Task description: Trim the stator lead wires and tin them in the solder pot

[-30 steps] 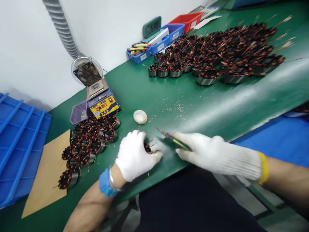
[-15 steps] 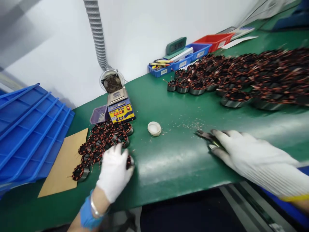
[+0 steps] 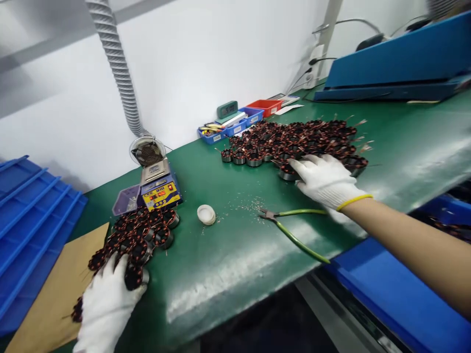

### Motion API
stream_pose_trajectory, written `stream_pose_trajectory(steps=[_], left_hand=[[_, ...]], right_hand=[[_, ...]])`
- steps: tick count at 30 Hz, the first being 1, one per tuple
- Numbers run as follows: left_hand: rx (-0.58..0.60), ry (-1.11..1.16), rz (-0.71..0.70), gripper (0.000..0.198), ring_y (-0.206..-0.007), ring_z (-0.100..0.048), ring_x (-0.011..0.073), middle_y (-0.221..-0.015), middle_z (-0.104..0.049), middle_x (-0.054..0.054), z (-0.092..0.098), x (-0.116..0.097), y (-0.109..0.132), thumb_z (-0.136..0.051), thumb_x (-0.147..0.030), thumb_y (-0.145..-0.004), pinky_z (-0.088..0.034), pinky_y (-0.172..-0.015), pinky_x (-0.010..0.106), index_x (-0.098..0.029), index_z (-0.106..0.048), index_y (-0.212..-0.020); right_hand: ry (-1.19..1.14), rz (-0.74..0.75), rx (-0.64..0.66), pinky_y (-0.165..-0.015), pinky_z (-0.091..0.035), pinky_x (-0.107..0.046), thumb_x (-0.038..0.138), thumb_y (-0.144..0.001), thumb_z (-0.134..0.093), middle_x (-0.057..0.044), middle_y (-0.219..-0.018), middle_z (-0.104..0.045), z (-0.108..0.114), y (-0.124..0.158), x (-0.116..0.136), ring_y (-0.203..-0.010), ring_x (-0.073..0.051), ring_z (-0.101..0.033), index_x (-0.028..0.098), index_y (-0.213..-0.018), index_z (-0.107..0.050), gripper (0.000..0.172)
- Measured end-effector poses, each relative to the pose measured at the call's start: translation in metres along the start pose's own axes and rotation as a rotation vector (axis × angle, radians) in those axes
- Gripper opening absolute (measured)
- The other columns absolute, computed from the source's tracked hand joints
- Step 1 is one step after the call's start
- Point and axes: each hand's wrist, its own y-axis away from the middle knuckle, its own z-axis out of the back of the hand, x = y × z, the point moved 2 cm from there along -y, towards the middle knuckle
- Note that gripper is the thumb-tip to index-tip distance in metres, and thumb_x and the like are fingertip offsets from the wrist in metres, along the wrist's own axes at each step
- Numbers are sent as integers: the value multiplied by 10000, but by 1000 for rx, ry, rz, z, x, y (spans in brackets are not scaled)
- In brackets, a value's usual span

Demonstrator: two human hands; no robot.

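Head view: we're gripping a wound ring (image 3: 133, 277) in our left hand (image 3: 108, 300), now holding it at the left cluster (image 3: 142, 234); its coiled end is facing up-left in view, silver wall showing right. Farther out, cutters (image 3: 270, 215) are lying on the bench (image 3: 206, 181), no longer sitting in our right hand (image 3: 324, 179): jaws pointing left, handles splaying rightward, long axis running roughly left-right. We're judging cutting as paused. Beyond, that hand is covering part of the far batch (image 3: 290, 139); we aren't seeing whether it's gripping.

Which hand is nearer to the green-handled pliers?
Right. The right hand is just beyond the pliers, at the larger ring cluster; the left hand is well left, at the smaller cluster.
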Motion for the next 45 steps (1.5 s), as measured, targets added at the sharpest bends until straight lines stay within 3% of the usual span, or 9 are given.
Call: stream_pose_trajectory(steps=[7,10,13,17,20,24,27,35,45], left_hand=[[-361,467,-87,528,-1222,-667,375,-1462,-615,173,24,-37,27,-623,-472,-902,-576,-1017,534,-207,-582,-1357],[-352,773,-225,521,-1298,-639,323,-1451,-625,134,37,-68,33,-658,-421,-919,-565,-1076,491,-238,-558,-1397],[-259,995,-298,518,-1323,-630,296,-1436,-644,121,52,-106,26,-654,-324,-926,-530,-1140,482,-227,-536,-1422],[-180,1226,-440,469,-1255,-680,232,-1390,-681,116,68,-147,1,-554,-177,-936,-560,-1110,396,-200,-533,-1404],[-56,1200,-478,509,-1313,-647,247,-1429,-663,123,75,-162,-14,-533,-146,-902,-524,-1156,412,-183,-538,-1410],[248,863,-653,469,-1196,-694,320,-1291,-722,137,83,-177,-19,-648,-255,-842,-571,-1065,462,-181,-630,-1304],[373,630,-783,296,-967,-727,335,-1012,-755,116,83,-191,-15,-686,-344,-819,-608,-898,482,-192,-705,-1072],[381,755,-729,150,-903,-716,291,-940,-769,90,54,-209,-11,-586,-264,-907,-573,-834,416,-197,-714,-945],[227,891,-762,120,-823,-675,233,-863,-732,60,35,-210,-2,-563,-181,-904,-529,-773,360,-203,-680,-893]], right_hand=[[14,76,17,-1076,-335,-647,239,-888,-620,-212,-1080,-760,-4,-21,20,-1022,-367,-662,151,-1185,-756,338],[-27,274,-53,-1131,-330,-644,228,-828,-656,-200,-1208,-743,23,12,77,-1056,-365,-656,193,-1278,-715,455],[-188,533,-166,-1184,-314,-640,152,-864,-597,-99,-1028,-783,53,57,158,-959,-287,-694,231,-1208,-715,372],[-444,593,-179,-1195,-378,-584,31,-878,-517,-53,-945,-785,71,100,219,-961,-248,-718,232,-1207,-705,429],[-741,294,-16,-1094,-515,-568,199,-850,-633,-142,-1235,-741,65,112,202,-1156,-319,-697,211,-1374,-609,525],[-1234,-359,545,-832,-644,-445,401,-730,-740,-182,-1242,-715,47,123,167,-1040,-307,-737,185,-1437,-501,776],[-1483,-456,807,-775,-630,-392,432,-678,-754,-139,-1109,-742,42,122,172,-949,-268,-729,191,-1258,-585,650],[-1468,-426,639,-743,-545,-350,427,-773,-674,-57,-871,-725,45,106,195,-793,-220,-668,217,-915,-649,255],[-1581,-562,763,-551,-387,-282,454,-731,-654,29,-587,-549,43,108,198,-541,-130,-477,216,-798,-559,265]])
